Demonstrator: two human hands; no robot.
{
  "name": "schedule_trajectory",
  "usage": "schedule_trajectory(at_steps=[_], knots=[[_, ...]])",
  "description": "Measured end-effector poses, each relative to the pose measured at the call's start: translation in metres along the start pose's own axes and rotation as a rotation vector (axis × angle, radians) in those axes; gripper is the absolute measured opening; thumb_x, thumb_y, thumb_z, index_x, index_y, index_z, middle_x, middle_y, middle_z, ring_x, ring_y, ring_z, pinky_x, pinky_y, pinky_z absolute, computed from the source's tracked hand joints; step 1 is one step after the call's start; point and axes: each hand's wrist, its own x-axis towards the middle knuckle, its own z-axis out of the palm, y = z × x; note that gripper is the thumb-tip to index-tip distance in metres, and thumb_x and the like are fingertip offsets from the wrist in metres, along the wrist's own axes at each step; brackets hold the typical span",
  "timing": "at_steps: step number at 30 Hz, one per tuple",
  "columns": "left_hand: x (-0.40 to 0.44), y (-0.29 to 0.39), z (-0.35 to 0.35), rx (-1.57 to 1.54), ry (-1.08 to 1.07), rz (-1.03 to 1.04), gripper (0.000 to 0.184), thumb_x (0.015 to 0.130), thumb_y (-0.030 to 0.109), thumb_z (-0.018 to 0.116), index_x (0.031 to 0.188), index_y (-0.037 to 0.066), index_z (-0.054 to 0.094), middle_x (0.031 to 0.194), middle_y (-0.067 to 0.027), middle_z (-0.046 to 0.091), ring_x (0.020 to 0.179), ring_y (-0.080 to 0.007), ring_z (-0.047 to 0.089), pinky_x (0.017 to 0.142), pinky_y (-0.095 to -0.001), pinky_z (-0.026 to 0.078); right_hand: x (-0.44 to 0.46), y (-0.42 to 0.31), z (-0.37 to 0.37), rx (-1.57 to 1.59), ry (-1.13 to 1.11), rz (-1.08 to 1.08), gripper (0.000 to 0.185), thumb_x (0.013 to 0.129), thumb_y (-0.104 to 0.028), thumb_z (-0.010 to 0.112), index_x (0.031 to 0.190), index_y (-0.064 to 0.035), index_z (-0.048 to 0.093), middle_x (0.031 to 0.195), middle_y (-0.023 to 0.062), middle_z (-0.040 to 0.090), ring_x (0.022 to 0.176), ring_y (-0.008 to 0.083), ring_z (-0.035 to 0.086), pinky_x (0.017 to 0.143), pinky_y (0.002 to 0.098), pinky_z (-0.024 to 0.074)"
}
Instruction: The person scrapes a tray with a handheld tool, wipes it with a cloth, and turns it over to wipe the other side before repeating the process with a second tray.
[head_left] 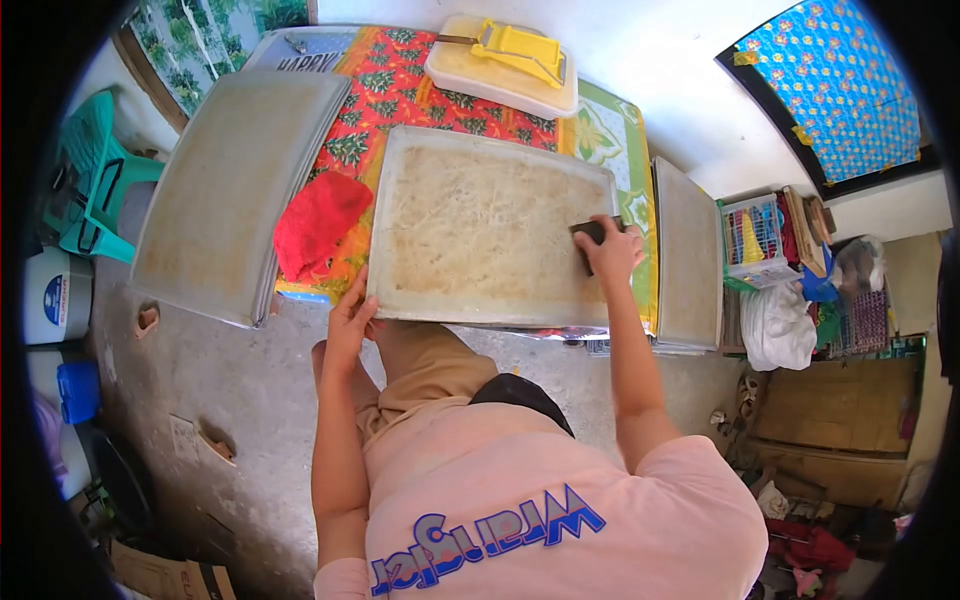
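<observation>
A large metal tray (490, 225) with a stained, dull surface lies on the table in front of me. My left hand (352, 315) grips the tray's near left corner, with the fingers at its edge. Near the tray's right edge, my right hand (612, 250) holds a small dark pad (592, 233) against the surface. A red cloth (320, 225) lies just left of the tray, on the patterned tablecloth (375, 75).
Stacked trays (235, 190) stick out at the table's left; more trays (687, 255) stand at the right. A yellow slicer (520, 52) rests on a white lidded container (450, 78) at the back. A green chair (105, 185) stands far left, a basket (752, 235) right.
</observation>
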Motion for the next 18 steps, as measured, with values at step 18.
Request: schedule_trajectory(at_steps=[18], knots=[[-0.006,0.029,0.010,0.070,0.028,-0.098,0.061,0.093,0.017,0.063,0.148,0.009,0.041,0.115,-0.0013,0.063,0.068,-0.0055,0.056,0.055,-0.0188,0.043,0.090,0.001,0.014,-0.083,0.091,0.042,0.048,0.073,-0.048,0.079,0.117,-0.0353,0.065,0.126,0.0180,0.052,0.123,0.0389,0.043,0.101,0.0507,0.0317]])
